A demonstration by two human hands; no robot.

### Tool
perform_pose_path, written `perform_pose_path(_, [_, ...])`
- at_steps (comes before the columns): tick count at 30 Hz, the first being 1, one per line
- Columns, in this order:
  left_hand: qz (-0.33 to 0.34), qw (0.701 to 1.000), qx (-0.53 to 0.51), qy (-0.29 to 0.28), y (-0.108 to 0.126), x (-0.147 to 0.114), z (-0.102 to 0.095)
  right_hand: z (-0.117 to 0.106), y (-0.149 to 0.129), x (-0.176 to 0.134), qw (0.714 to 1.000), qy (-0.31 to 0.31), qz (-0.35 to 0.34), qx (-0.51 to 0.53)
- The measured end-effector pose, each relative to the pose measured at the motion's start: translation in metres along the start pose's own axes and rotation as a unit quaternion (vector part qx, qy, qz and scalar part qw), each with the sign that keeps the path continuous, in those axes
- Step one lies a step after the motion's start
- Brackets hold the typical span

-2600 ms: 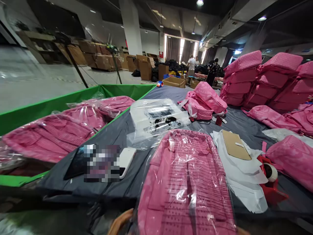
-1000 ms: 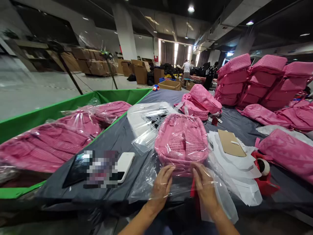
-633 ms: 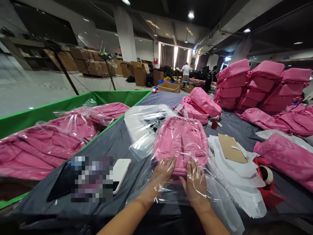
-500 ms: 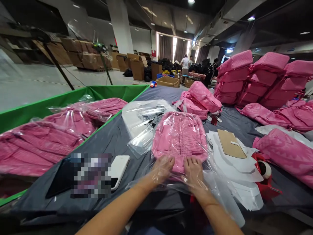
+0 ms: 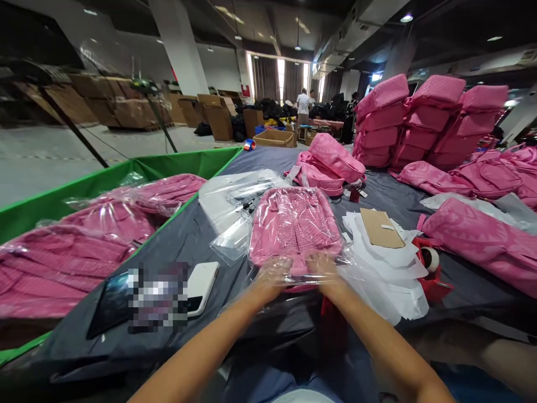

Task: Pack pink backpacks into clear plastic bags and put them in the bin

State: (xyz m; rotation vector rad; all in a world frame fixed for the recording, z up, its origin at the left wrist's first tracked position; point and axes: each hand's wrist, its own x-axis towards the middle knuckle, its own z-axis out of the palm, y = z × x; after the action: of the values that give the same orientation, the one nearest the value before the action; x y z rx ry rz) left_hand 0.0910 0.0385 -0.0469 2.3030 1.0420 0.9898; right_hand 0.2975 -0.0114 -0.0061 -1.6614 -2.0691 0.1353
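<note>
A pink backpack (image 5: 297, 221) lies on the dark cloth-covered table, inside a clear plastic bag (image 5: 344, 260). My left hand (image 5: 273, 272) grips the near edge of the backpack, fingers on top and thumb hidden. Beside it, my right hand (image 5: 322, 266) holds the same edge a little to the right. Clear film lies over both hands, and the fingers are slightly blurred. Clear plastic bags (image 5: 230, 196) are piled just left of the backpack. To its right are white paper sheets (image 5: 390, 268) with a brown cardboard piece (image 5: 381, 228) on top.
A green-sided bin (image 5: 176, 159) at left holds plastic-wrapped pink backpacks (image 5: 100, 224). A white phone (image 5: 203, 285) and a dark tablet (image 5: 109, 305) lie at front left. A red tape dispenser (image 5: 432, 280), pink backpacks (image 5: 432, 123) and another person's bare limb (image 5: 482, 352) are at right.
The camera view has shifted, so the surroundings appear further left. Both hands keep their hold at the backpack's near edge under the film. A limb now shows at lower right.
</note>
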Motion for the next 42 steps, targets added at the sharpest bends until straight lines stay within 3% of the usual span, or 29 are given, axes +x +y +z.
perform_pose_path(2, [0.022, 0.999, 0.045, -0.018, 0.011, -0.009, -0.005, -0.011, -0.002, -0.036, 0.998, 0.029, -0.025, -0.049])
perform_pose_path(5, [0.046, 0.995, 0.09, 0.022, 0.042, -0.034, -0.002, -0.026, 0.012, -0.102, 0.98, 0.108, -0.029, -0.164])
perform_pose_path(8, [0.044, 0.999, 0.009, 0.008, 0.079, -0.057, 0.019, -0.031, 0.026, -0.153, 0.966, 0.147, 0.021, -0.213])
perform_pose_path(10, [-0.021, 0.995, -0.089, -0.03, 0.098, -0.061, 0.039, -0.026, 0.027, -0.171, 0.965, 0.149, 0.046, -0.211])
perform_pose_path(13, [-0.161, 0.956, -0.232, -0.079, 0.112, -0.055, 0.067, -0.01, 0.018, -0.184, 0.973, 0.133, 0.055, -0.179])
perform_pose_path(16, [-0.214, 0.92, -0.312, -0.107, 0.112, -0.048, 0.082, 0.007, 0.013, -0.194, 0.981, 0.108, 0.064, -0.15])
perform_pose_path(18, [-0.166, 0.94, -0.28, -0.101, 0.109, -0.05, 0.084, 0.012, 0.014, -0.201, 0.981, 0.097, 0.076, -0.15])
perform_pose_path(21, [-0.025, 0.986, -0.13, -0.1, 0.1, -0.058, 0.081, 0.009, 0.017, -0.209, 0.983, 0.093, 0.07, -0.14])
perform_pose_path(24, [0.101, 0.991, 0.032, -0.084, 0.089, -0.06, 0.077, 0.006, 0.013, -0.211, 0.987, 0.091, 0.052, -0.123])
perform_pose_path(27, [0.228, 0.962, 0.108, -0.107, 0.08, -0.047, 0.071, 0.013, 0.005, -0.217, 0.988, 0.072, 0.049, -0.128])
perform_pose_path(31, [0.382, 0.88, 0.071, -0.275, 0.075, -0.017, 0.066, 0.025, -0.006, -0.235, 0.989, 0.069, 0.052, -0.123])
perform_pose_path(33, [0.426, 0.844, 0.057, -0.319, 0.076, -0.005, 0.065, 0.022, -0.006, -0.242, 0.99, 0.085, 0.041, -0.104])
perform_pose_path(38, [0.473, 0.823, 0.056, -0.31, 0.078, 0.002, 0.061, -0.001, 0.012, -0.229, 0.989, 0.101, 0.018, -0.109])
perform_pose_path(42, [0.509, 0.811, 0.046, -0.285, 0.08, 0.004, 0.052, -0.006, 0.024, -0.216, 0.993, 0.111, -0.05, -0.009])
